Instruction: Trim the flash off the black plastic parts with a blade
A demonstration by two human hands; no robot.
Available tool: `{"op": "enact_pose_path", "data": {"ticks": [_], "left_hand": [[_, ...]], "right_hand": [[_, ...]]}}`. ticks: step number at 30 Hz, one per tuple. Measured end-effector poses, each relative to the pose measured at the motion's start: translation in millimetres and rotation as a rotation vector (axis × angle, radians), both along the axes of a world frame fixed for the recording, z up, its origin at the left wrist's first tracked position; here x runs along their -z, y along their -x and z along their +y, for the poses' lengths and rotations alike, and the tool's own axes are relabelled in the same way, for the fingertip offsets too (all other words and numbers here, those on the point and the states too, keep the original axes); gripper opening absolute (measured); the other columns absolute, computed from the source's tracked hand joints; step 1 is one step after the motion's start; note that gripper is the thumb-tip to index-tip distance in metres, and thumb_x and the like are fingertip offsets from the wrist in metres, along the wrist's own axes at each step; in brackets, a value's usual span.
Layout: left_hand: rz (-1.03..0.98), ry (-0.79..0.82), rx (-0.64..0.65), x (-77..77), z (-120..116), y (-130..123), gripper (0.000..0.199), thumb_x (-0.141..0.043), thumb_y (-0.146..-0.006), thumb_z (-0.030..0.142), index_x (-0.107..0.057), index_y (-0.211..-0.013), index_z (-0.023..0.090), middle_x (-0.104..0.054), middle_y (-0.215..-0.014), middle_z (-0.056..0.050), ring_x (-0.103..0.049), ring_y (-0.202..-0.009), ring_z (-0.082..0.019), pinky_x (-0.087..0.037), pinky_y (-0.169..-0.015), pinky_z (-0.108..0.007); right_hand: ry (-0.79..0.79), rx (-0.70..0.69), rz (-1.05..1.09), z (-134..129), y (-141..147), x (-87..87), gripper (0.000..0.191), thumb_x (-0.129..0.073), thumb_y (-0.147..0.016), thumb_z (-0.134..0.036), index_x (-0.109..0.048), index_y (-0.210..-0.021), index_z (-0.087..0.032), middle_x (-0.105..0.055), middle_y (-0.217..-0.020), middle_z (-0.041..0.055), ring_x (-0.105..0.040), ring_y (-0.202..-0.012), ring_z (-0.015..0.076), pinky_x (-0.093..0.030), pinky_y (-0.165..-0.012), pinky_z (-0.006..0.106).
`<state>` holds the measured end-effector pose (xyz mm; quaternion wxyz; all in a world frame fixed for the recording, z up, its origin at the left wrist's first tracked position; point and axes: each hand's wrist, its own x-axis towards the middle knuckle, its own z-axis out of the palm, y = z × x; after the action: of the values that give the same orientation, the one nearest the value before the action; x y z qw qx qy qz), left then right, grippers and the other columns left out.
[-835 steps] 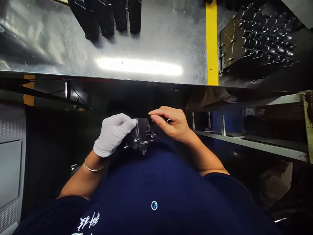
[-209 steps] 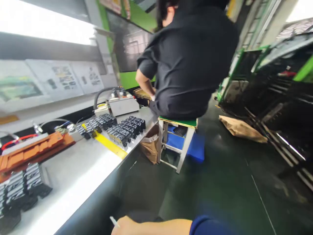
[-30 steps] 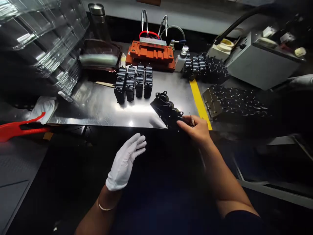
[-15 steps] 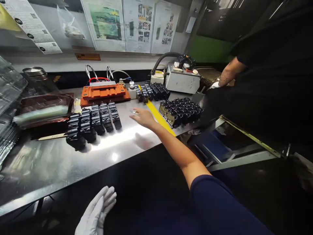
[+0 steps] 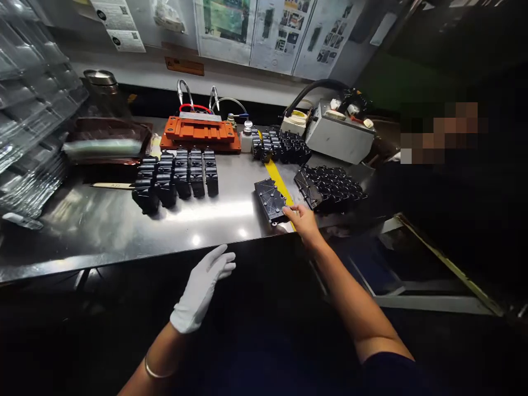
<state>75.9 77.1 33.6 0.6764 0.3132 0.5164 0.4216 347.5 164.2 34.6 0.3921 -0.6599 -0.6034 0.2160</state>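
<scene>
My right hand [image 5: 303, 220], bare, pinches the right edge of a flat black part [image 5: 270, 202] with ribs and small screws, over the metal table [image 5: 231, 217] beside the yellow tape [image 5: 279, 179]. Just off the table's front edge is my left hand [image 5: 203, 283] in a white glove, fingers apart and holding nothing. A block of black parts [image 5: 334, 187] stands right of the tape. At the left, a row of upright black parts [image 5: 177, 176] rests on the table.
Behind the rows are an orange fixture [image 5: 200, 132], a white bottle [image 5: 246, 138], more black parts [image 5: 284, 146] and a grey box [image 5: 340, 135]. Clear plastic trays [image 5: 33, 110] are stacked at the left. Another person's arm [image 5: 449, 132] shows at the right.
My right hand has moved right and nearer the table's front edge, and now holds a black part. My left hand has risen towards the table. The view has shifted.
</scene>
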Motion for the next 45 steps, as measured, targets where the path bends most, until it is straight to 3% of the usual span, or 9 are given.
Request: {"op": "enact_pose_path", "data": {"ticks": [3, 5, 6, 9, 12, 21, 32, 42, 45], "left_hand": [[0.104, -0.061, -0.113, 3.2, 18, -6, 0.064, -0.073, -0.081, 0.040, -0.054, -0.137, 0.013, -0.074, -0.111, -0.014, -0.072, -0.084, -0.021, -0.057, -0.078, -0.034], [0.192, -0.156, -0.171, 8.7, 22, 1, 0.058, -0.074, -0.079, 0.037, -0.060, -0.131, 0.015, -0.075, -0.109, -0.011, -0.071, -0.090, -0.022, -0.056, -0.084, -0.033], [0.209, -0.197, -0.179, 10.9, 21, 6, 0.055, -0.073, -0.079, 0.036, -0.061, -0.129, 0.016, -0.075, -0.110, -0.010, -0.070, -0.095, -0.022, -0.055, -0.088, -0.033], [0.190, -0.220, -0.124, 13.3, 9, 23, 0.053, -0.069, -0.082, 0.039, -0.061, -0.130, 0.018, -0.073, -0.117, -0.007, -0.069, -0.103, -0.023, -0.053, -0.092, -0.031], [0.209, -0.142, -0.068, 12.6, -6, 35, 0.060, -0.068, -0.083, 0.043, -0.057, -0.138, 0.021, -0.074, -0.114, -0.004, -0.070, -0.098, -0.021, -0.056, -0.087, -0.029], [0.149, -0.076, -0.099, 19.1, -21, 40, 0.071, -0.072, -0.080, 0.047, -0.053, -0.143, 0.021, -0.077, -0.091, -0.002, -0.069, -0.081, -0.018, -0.056, -0.076, -0.026], [0.202, -0.076, -0.070, 20.2, -22, 46, 0.069, -0.070, -0.081, 0.046, -0.053, -0.143, 0.021, -0.075, -0.084, -0.001, -0.066, -0.074, -0.016, -0.054, -0.071, -0.024], [0.216, -0.050, -0.074, 12.9, -22, 49, 0.071, -0.072, -0.079, 0.046, -0.053, -0.143, 0.021, -0.073, -0.082, 0.000, -0.060, -0.067, -0.014, -0.052, -0.066, -0.023], [0.208, -0.058, -0.062, 14.2, -22, 49, 0.070, -0.071, -0.080, 0.046, -0.053, -0.143, 0.021, -0.071, -0.077, 0.001, -0.059, -0.066, -0.014, -0.052, -0.067, -0.023]], "right_hand": [[0.157, -0.204, 0.052, -32, 53, 9.1, 0.046, -0.056, -0.083, -0.061, -0.063, -0.090, -0.016, -0.062, -0.059, -0.0012, -0.058, -0.054, 0.0142, -0.045, -0.054, 0.026], [0.265, -0.448, 0.021, -45, 77, 4.0, 0.043, -0.061, -0.082, -0.058, -0.064, -0.099, -0.019, -0.069, -0.076, 0.0009, -0.063, -0.069, 0.0158, -0.048, -0.062, 0.027], [0.282, -0.499, -0.033, -46, 84, -0.8, 0.042, -0.057, -0.086, -0.057, -0.062, -0.105, -0.020, -0.070, -0.084, 0.0023, -0.064, -0.074, 0.0165, -0.048, -0.066, 0.028], [0.219, -0.417, -0.256, -26, 93, -15.4, 0.032, -0.038, -0.099, -0.043, -0.056, -0.109, -0.019, -0.069, -0.094, 0.0051, -0.062, -0.078, 0.0162, -0.045, -0.069, 0.028], [0.194, -0.476, -0.500, 0, 100, -20.1, 0.026, -0.036, -0.101, -0.031, -0.060, -0.100, -0.020, -0.070, -0.095, 0.0047, -0.062, -0.082, 0.0160, -0.040, -0.070, 0.025], [0.146, -0.451, -0.801, 4, 127, -9.2, 0.042, -0.035, -0.103, -0.041, -0.068, -0.091, -0.018, -0.075, -0.093, 0.0089, -0.064, -0.077, 0.0194, -0.026, -0.061, 0.030], [0.084, -0.445, -0.863, 14, 125, -9.8, 0.041, -0.041, -0.101, -0.042, -0.072, -0.089, -0.018, -0.076, -0.089, 0.0067, -0.062, -0.071, 0.0163, -0.024, -0.058, 0.028], [0.044, -0.573, -0.872, 21, 124, -16.4, 0.042, -0.041, -0.100, -0.045, -0.073, -0.089, -0.020, -0.076, -0.090, 0.0050, -0.061, -0.070, 0.0157, -0.023, -0.058, 0.028], [0.078, -0.516, -0.878, 18, 126, -15.1, 0.044, -0.040, -0.100, -0.046, -0.071, -0.086, -0.019, -0.074, -0.085, 0.0058, -0.060, -0.069, 0.0161, -0.021, -0.058, 0.029]]}}
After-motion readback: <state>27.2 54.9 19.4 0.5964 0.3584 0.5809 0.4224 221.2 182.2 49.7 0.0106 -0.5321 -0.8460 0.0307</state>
